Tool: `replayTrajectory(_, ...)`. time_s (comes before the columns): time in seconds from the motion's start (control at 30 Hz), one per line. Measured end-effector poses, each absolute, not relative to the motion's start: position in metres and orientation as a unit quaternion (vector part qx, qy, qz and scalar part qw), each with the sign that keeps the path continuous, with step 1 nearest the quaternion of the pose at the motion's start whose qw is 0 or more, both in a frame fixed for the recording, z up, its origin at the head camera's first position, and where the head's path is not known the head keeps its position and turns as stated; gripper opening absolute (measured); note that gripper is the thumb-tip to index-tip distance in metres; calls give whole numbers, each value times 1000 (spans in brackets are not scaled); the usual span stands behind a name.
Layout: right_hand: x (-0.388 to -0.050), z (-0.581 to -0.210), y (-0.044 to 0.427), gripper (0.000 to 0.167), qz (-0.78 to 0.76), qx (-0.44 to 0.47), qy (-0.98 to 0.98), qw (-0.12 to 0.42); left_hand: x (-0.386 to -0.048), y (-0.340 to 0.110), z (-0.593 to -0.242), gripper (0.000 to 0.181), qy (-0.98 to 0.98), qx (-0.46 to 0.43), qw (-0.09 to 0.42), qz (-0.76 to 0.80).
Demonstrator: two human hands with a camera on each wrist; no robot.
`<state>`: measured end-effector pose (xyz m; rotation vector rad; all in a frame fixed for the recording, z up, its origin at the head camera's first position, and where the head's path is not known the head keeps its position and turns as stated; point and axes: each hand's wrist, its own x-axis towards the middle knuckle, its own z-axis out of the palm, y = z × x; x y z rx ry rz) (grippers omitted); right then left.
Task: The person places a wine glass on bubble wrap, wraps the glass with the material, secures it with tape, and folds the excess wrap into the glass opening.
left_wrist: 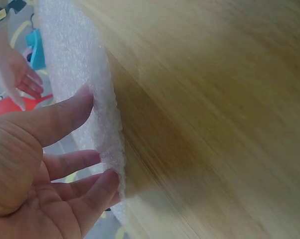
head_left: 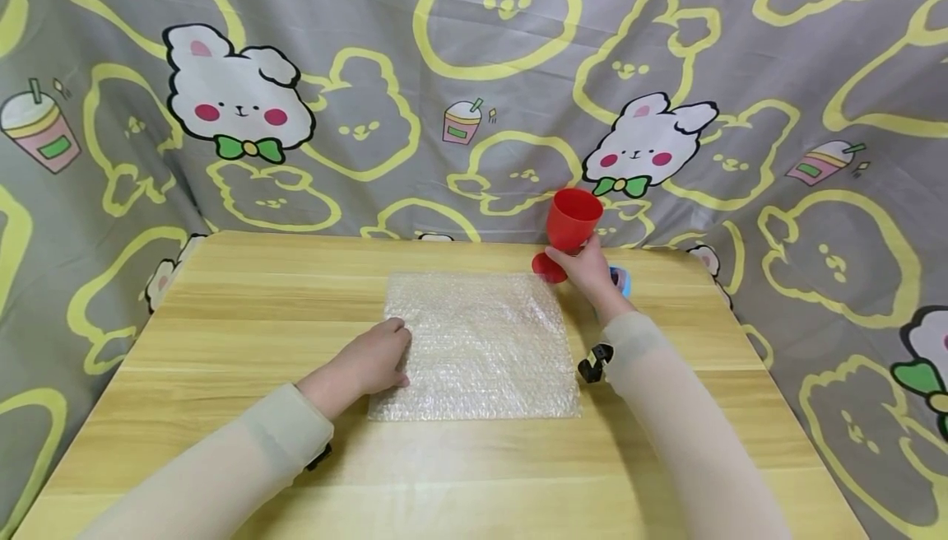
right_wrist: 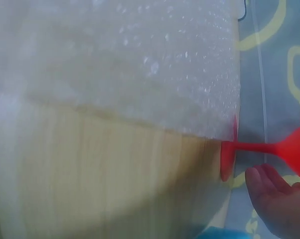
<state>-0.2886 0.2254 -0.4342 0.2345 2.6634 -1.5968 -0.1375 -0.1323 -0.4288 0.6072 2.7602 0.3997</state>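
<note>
A sheet of clear bubble wrap (head_left: 481,351) lies flat on the wooden table. My left hand (head_left: 376,356) is at its left edge with fingers loosely bent. In the left wrist view the thumb (left_wrist: 75,112) and fingertips touch the wrap along that edge. A red plastic goblet (head_left: 572,223) stands at the sheet's far right corner, its base overlapping the corner in view. Around the stem and lower bowl, my right hand (head_left: 585,268) holds it, thumb on one side and fingers on the other. The right wrist view cuts off most of the goblet's bowl (right_wrist: 294,152).
Behind my right hand sits a small blue object (head_left: 624,281), mostly hidden. A grey patterned curtain (head_left: 355,112) hangs along the table's back and sides. Bare wooden tabletop (head_left: 259,301) shows around the sheet.
</note>
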Motion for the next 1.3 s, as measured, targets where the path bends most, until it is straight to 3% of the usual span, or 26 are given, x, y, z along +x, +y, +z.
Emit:
replayTrajectory(0.53, -301, -438, 217, 78, -670, 143, 725, 69, -137, -133, -429, 59, 957, 207, 146, 139)
replayTrajectory(1.3, -301, -424, 222, 79, -694, 79, 715, 22, -137, -132, -430, 64, 957, 210, 141, 141)
